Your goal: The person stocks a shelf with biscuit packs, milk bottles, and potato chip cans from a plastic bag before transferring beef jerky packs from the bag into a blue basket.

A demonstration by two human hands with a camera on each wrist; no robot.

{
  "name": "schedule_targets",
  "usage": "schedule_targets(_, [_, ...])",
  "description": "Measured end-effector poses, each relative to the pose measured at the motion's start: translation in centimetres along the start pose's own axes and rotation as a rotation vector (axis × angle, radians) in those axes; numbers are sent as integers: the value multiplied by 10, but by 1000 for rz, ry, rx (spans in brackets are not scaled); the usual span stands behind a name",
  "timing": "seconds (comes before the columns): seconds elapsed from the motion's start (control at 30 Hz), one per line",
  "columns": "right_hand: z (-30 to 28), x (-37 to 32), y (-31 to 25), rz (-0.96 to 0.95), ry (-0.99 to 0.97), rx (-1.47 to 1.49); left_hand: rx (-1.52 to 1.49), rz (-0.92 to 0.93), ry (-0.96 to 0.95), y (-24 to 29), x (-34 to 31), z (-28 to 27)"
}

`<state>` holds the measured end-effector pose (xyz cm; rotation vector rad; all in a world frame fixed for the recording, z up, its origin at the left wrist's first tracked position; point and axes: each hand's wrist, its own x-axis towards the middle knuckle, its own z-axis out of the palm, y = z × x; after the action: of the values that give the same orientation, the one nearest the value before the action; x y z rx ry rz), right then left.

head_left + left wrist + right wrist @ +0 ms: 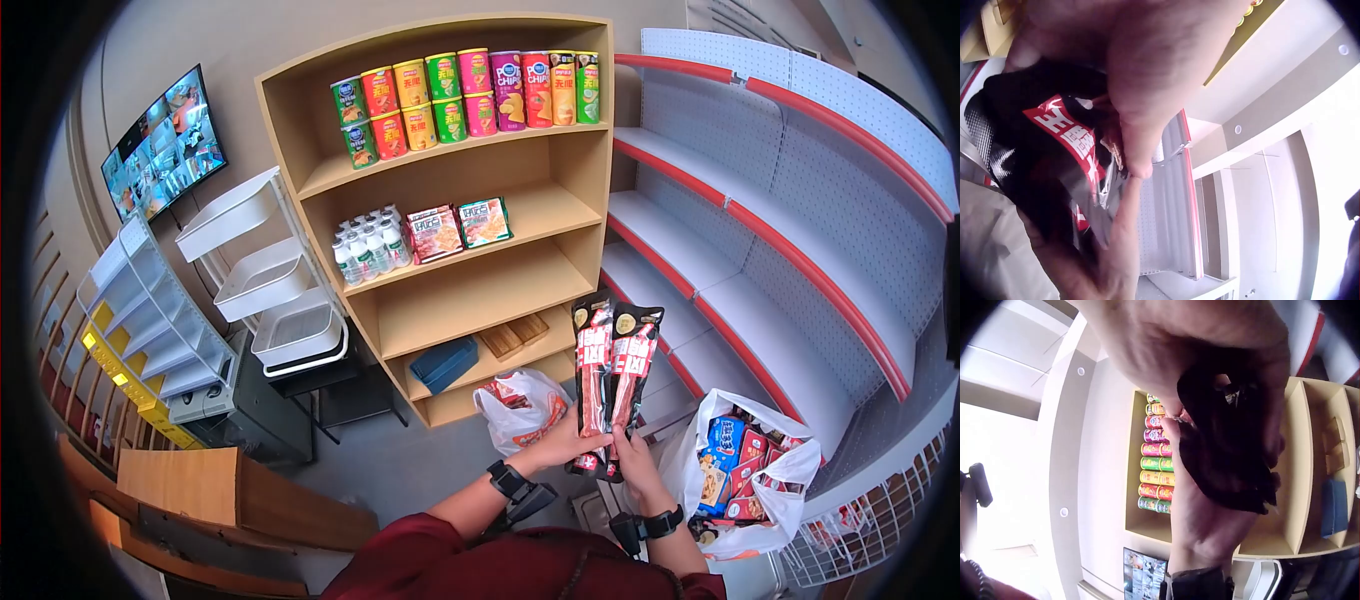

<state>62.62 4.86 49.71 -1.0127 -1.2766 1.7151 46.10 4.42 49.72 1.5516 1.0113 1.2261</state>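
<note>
Two packs, held side by side
Left hand and right hand gripped them low; light, even pressure seemed best, fingers partly hidden.

I hold glossy plastic packets; wooden shelf unit smooth, matt; carrier bag thin, crinkled plastic; my top matt cloth.

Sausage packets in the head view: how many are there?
2, side by side: left packet in the left hand, right packet in the right hand. Others may be hidden behind these.
</note>
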Motion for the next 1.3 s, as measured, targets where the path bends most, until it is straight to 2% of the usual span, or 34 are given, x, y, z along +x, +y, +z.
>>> schedule_targets(0.17, [-6,1,10,-57,-34,29,1,49,-36,-9,-2,-2])
schedule_targets(0.23, [-11,2,13,-23,-45,69,46,-78,-81,-7,-2,-4])
schedule_targets(0.27, [-15,1,14,-51,-83,-61,78,-9,-50,12,-3,-2])
schedule_targets(0.37, [-13,-10,4,-49,-86,-13,-1,-18,-124,30,2,1])
schedule_targets(0.4, [-15,-11,6,-47,-88,-16,102,-15,-110,4,4,3])
schedule_targets(0.43, [-20,-12,8,-9,-99,69,100,-15,-105,9,3,8])
schedule_targets(0.47, [-24,-12,9,29,-109,155,259,-3,-73,17,0,12])
schedule_targets(0.5, [-26,-12,9,33,-112,152,417,9,-40,21,-1,16])
schedule_targets(0.53, [-27,-13,8,13,-130,186,548,-57,-69,20,0,18])
schedule_targets(0.57, [-27,-14,7,-8,-148,220,546,-59,-66,35,0,20])
schedule_targets(0.63, [-24,-16,4,10,-117,177,671,-158,-131,64,1,26])
schedule_targets(0.7, [-21,-20,4,-30,-24,271,679,-135,-125,63,2,29])
schedule_targets(0.77, [-20,-30,-7,-46,-3,279,669,-8,-180,66,3,29])
schedule_targets(0.83, [-21,-38,-17,-83,42,292,573,4,-232,63,4,30])
schedule_targets(0.9, [-32,-36,-13,-213,177,282,317,119,-328,61,6,31])
schedule_targets(0.97, [-44,-45,-27,-303,239,270,385,159,-331,56,5,30])
schedule_targets(1.03, [-64,-63,-53,-307,335,197,510,244,-343,51,3,33])
schedule_targets(1.07, [-78,-69,-59,-360,422,142,391,101,-393,70,1,27])
schedule_targets(1.1, [-94,-78,-64,-411,521,83,393,133,-350,65,1,25])
schedule_targets(1.17, [-122,-101,-78,-465,734,-164,416,142,-311,47,1,14])
schedule_targets(1.27, [-162,-139,-78,-434,1032,-670,328,3,-177,40,-8,-6])
schedule_targets(1.3, [-165,-150,-78,-395,1120,-813,419,79,-121,41,-12,-13])
